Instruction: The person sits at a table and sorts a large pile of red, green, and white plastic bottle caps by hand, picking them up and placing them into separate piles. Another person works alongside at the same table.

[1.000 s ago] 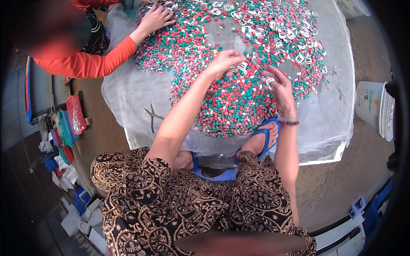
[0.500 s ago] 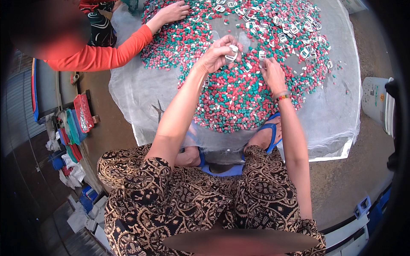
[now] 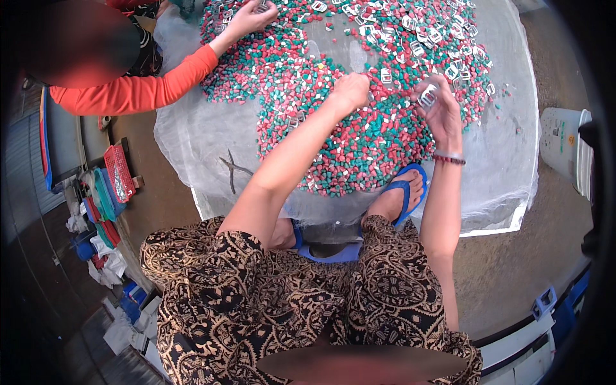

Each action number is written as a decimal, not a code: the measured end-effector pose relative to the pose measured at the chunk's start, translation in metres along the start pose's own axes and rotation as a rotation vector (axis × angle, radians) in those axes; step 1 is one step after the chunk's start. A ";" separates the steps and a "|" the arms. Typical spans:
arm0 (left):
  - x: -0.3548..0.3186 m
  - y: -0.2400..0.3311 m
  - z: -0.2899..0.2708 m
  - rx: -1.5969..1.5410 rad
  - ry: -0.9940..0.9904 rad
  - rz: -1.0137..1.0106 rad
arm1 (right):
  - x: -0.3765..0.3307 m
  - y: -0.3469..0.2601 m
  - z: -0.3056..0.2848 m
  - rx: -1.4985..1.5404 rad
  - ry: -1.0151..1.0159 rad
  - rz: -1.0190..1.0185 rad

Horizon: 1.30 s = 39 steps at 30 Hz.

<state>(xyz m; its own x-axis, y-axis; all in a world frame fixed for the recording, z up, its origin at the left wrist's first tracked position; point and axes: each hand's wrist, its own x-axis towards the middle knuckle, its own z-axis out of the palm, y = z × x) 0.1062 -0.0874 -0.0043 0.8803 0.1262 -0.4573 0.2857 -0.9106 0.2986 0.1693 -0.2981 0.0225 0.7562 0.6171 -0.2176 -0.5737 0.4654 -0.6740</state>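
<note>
Between the fingertips of my right hand (image 3: pixel 443 114) is a silver metal buckle (image 3: pixel 428 96), raised over the right part of the pile. My left hand (image 3: pixel 352 92) is curled closed, low over the middle of the pile of small red, green and white stones (image 3: pixel 343 154). Its fingers face away, so anything inside them is hidden. A loose buckle (image 3: pixel 385 76) lies on the stones between my two hands. Another buckle (image 3: pixel 295 121) rests on them left of my left forearm.
A co-worker's hand (image 3: pixel 255 19) holds a metal buckle at the upper left. Several buckles (image 3: pixel 434 35) lie scattered at the far right of the pile. Pliers (image 3: pixel 233 169) rest on the pale sheet (image 3: pixel 497 176). A white bucket (image 3: pixel 564 151) stands at the right.
My right hand has moved right and now holds a buckle. My left hand, which held a buckle before, has come down closed over the stones. The co-worker's hand has lifted with a buckle.
</note>
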 end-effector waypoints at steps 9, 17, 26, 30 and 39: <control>-0.043 -0.035 -0.063 -0.384 0.217 0.061 | 0.081 0.062 -0.006 -1.902 0.076 -0.084; -0.123 -0.091 -0.092 -1.621 -0.100 0.341 | 0.047 0.060 -0.009 -1.325 0.109 0.006; -0.163 -0.136 -0.018 -1.914 0.131 0.043 | 0.010 0.049 0.032 -0.165 -0.022 0.145; -0.159 -0.125 0.014 -0.746 0.159 -0.429 | 0.002 0.043 0.047 0.043 -0.079 0.063; -0.146 -0.153 -0.019 -1.449 0.444 -0.235 | -0.008 0.024 0.047 0.237 -0.351 0.100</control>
<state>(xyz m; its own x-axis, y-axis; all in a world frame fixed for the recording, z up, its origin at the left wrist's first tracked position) -0.0596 0.0410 0.0324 0.7269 0.5517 -0.4090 0.3107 0.2670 0.9122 0.1348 -0.2619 0.0416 0.5636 0.8260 0.0071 -0.7262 0.4995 -0.4724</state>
